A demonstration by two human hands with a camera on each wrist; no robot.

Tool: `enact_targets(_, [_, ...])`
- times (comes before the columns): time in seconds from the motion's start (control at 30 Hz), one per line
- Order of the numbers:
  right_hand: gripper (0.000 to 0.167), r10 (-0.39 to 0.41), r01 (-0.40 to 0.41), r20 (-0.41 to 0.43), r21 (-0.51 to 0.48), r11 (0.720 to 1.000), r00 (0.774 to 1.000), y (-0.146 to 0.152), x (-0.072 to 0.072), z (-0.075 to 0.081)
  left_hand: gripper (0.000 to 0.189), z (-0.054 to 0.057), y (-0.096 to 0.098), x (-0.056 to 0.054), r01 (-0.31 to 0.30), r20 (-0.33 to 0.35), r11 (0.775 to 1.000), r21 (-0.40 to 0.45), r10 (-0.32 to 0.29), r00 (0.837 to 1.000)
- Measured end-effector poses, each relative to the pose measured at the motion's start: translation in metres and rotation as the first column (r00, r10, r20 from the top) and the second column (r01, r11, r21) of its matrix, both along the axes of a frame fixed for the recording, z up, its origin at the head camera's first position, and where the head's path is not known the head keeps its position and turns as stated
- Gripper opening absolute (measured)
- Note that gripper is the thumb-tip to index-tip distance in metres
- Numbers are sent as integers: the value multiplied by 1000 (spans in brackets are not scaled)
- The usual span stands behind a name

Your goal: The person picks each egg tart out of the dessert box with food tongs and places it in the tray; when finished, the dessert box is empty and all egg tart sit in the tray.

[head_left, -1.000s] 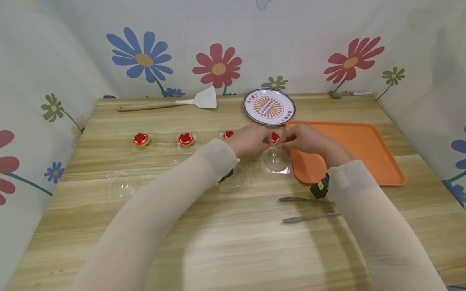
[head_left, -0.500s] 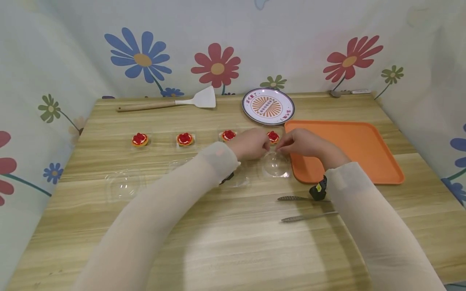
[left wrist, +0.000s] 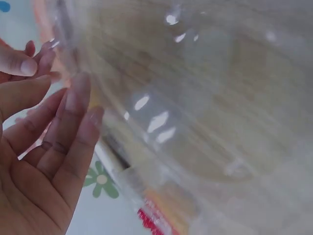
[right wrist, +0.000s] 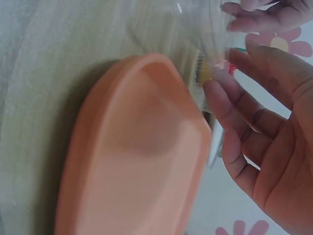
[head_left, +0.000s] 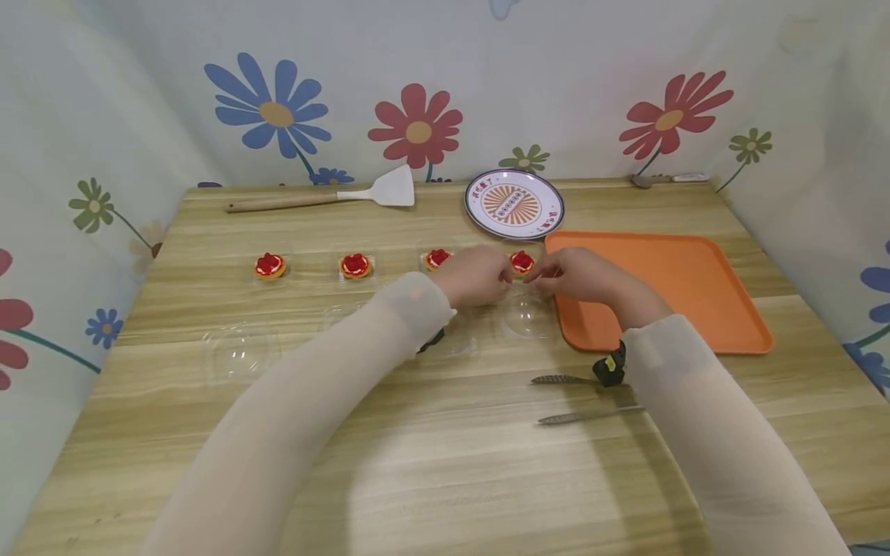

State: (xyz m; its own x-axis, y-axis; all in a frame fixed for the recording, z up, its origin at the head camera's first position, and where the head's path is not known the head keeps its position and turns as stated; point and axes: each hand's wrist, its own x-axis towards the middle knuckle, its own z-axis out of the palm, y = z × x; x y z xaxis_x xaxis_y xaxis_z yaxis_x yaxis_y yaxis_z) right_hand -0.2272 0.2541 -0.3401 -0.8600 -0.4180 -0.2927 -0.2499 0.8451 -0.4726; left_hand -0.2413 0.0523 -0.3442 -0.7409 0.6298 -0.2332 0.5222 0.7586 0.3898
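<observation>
A red-topped tart (head_left: pixel 521 262) sits in a clear plastic clamshell at the right end of the row, its domed lid (head_left: pixel 526 318) lying folded out toward me. From the left, my left hand (head_left: pixel 476 278) reaches to the side of this box; its fingers are nearly straight in the left wrist view. On the other side is my right hand (head_left: pixel 580 276), its loosely bent fingertips at the clear plastic edge in the right wrist view. Thumb and fingers look apart on each hand. My left hand partly covers another tart (head_left: pixel 437 257).
Two more tarts (head_left: pixel 355 265) in clear boxes stand to the left, with an open lid (head_left: pixel 239 351) nearer me. An orange tray (head_left: pixel 667 286) lies right, metal tongs (head_left: pixel 566 380) before it. Behind are a plate (head_left: pixel 514 202), a spatula (head_left: pixel 392 188) and a spoon (head_left: pixel 643 181).
The lid in front of the right-hand tart has gone from slightly raised to lying flatter. My fingers have shifted only a little, and more of the tart shows between them.
</observation>
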Motion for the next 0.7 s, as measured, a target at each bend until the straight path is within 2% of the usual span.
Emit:
enact_targets(0.13, [27, 4, -2, -53, 37, 999, 999, 1, 5, 7, 29, 7, -10, 0, -77, -10, 997, 23, 78, 997])
enact_targets(0.23, [29, 9, -5, -83, 43, 999, 997, 2, 14, 12, 35, 18, -25, 2, -119, -32, 992, 49, 121, 992])
enact_targets(0.33, [30, 40, -31, -129, 72, 997, 991, 2, 30, 17, 42, 33, -49, 6, -166, -38, 983, 74, 169, 985])
enact_targets(0.53, [31, 163, -127, -246, 155, 980, 956, 8, 78, 23, 45, 65, -111, 16, -266, -45, 955, 131, 274, 961])
enact_targets(0.7, [38, 224, -170, -287, 199, 965, 932, 14, 115, 21, 49, 78, -178, 20, -365, -53, 921, 137, 375, 926])
